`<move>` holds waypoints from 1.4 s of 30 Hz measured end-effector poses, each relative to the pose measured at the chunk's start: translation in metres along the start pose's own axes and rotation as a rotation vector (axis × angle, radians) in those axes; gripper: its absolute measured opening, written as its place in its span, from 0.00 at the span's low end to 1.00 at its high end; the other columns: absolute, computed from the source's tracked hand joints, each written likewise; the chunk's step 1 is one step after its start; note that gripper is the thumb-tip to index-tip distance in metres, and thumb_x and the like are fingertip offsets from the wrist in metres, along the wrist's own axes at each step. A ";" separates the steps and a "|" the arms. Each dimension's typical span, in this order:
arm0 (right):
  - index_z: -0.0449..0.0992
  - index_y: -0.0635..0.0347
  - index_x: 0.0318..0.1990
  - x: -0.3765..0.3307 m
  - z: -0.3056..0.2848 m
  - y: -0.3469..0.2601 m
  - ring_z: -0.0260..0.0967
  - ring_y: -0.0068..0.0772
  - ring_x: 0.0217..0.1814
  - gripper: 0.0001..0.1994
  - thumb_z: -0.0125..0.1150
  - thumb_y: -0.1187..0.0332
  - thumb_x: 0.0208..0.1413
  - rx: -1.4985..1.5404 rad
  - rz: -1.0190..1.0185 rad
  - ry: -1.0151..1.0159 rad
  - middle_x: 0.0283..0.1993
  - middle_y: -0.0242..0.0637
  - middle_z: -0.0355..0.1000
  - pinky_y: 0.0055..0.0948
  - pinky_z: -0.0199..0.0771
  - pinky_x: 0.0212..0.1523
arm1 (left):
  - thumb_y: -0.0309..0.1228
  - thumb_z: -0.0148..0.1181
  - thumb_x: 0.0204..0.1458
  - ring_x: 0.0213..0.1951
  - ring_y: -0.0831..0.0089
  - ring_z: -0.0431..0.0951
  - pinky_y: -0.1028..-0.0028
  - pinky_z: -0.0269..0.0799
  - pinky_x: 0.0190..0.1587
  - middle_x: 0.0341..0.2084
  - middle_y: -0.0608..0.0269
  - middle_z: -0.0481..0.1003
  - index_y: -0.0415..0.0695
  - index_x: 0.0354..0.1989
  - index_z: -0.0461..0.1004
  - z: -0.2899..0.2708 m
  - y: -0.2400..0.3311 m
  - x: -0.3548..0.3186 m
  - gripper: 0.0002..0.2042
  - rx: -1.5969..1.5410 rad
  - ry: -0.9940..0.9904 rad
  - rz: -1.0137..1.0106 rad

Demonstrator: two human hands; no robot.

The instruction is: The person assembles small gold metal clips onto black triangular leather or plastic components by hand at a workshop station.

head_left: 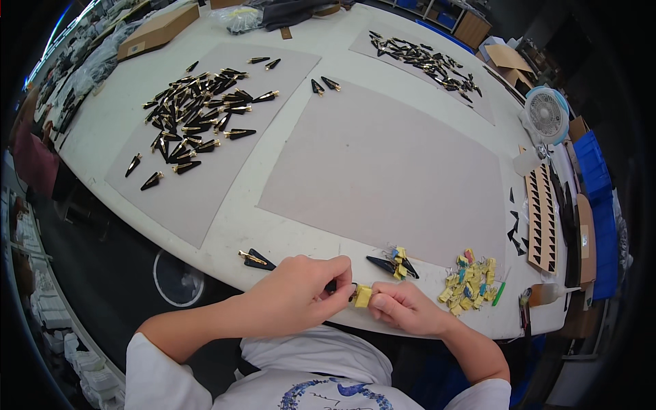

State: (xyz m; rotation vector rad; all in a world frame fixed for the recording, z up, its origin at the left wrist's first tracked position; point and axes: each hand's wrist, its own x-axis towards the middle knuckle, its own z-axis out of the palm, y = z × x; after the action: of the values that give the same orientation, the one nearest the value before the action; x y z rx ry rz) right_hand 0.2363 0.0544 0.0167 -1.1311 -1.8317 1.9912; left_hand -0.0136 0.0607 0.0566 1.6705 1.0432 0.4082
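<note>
At the table's near edge, my left hand (301, 292) is closed in a pinch on a black hair clip (332, 285), most of it hidden by the fingers. My right hand (410, 309) grips a yellow binder clip (363, 296) whose jaws meet the end of the black piece. Beyond my left hand lies a black hair clip with a gold metal part (256, 259). Past my right hand, black pieces (380, 263) lie with yellow and blue binder clips (400, 254) on them. Farther right is a loose pile of mostly yellow binder clips (459, 290).
Finished-looking black and gold hair clips (198, 109) cover a grey sheet at left; more (434, 61) lie far right. A grey mat (383, 157) spans the middle. At right are a small fan (547, 115), a card of black triangles (542, 219) and a glue bottle (547, 294).
</note>
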 end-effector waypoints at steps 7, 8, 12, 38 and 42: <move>0.69 0.58 0.30 0.003 0.001 0.001 0.51 0.17 0.22 0.15 0.45 0.61 0.68 0.013 -0.014 0.002 0.20 0.24 0.58 0.21 0.53 0.25 | 0.25 0.61 0.54 0.34 0.80 0.75 0.77 0.72 0.38 0.28 0.65 0.77 0.36 0.31 0.72 0.006 -0.027 0.007 0.06 -0.330 -0.034 0.006; 0.69 0.58 0.30 0.003 0.001 0.001 0.51 0.17 0.22 0.15 0.45 0.61 0.68 0.003 -0.025 0.009 0.20 0.24 0.59 0.21 0.54 0.25 | 0.25 0.62 0.54 0.35 0.80 0.75 0.77 0.72 0.38 0.29 0.65 0.77 0.37 0.31 0.72 0.006 -0.028 0.007 0.06 -0.354 -0.033 0.012; 0.70 0.58 0.29 0.004 0.002 0.001 0.53 0.17 0.22 0.15 0.46 0.62 0.68 -0.015 -0.042 0.028 0.21 0.25 0.61 0.21 0.55 0.25 | 0.26 0.62 0.53 0.36 0.81 0.74 0.78 0.72 0.38 0.29 0.66 0.77 0.37 0.31 0.72 0.007 -0.028 0.006 0.06 -0.377 -0.036 -0.009; 0.71 0.60 0.30 0.006 0.003 0.005 0.56 0.19 0.21 0.14 0.47 0.63 0.67 -0.103 -0.075 0.049 0.21 0.28 0.64 0.22 0.56 0.24 | 0.27 0.61 0.49 0.23 0.76 0.72 0.75 0.69 0.28 0.19 0.59 0.75 0.34 0.26 0.71 0.004 -0.028 0.009 0.08 -0.301 -0.005 0.008; 0.71 0.60 0.29 0.007 0.004 0.002 0.56 0.19 0.21 0.15 0.47 0.63 0.68 -0.075 -0.073 0.043 0.21 0.28 0.64 0.22 0.56 0.24 | 0.27 0.61 0.49 0.22 0.76 0.72 0.74 0.68 0.27 0.19 0.59 0.75 0.35 0.25 0.71 0.005 -0.035 0.010 0.08 -0.355 -0.010 0.049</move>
State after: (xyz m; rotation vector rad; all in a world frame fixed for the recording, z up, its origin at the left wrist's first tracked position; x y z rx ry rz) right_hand 0.2297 0.0548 0.0120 -1.1023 -1.9118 1.8585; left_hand -0.0195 0.0673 0.0209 1.3798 0.8658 0.5807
